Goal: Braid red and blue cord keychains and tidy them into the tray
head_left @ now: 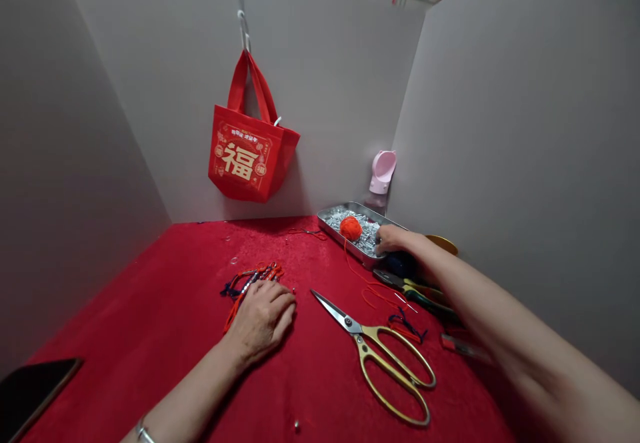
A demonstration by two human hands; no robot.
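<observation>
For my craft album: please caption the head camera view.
The left hand rests by knotted cords; the right hand touches a metal tray near gold-handled scissors.

Flat black slab [35, 396] cut off by lower-left edge. Tiny silver pieces [350, 237] in rectangular metal tray [333, 215] too small to identify. Right forearm [500, 316] partly hides green-handled tool [425, 299] and round dark blue object [397, 264]. Red-handled tool [457, 345] blurred. Left hand [260, 319] covers part of red-and-blue cords [250, 283].
</observation>
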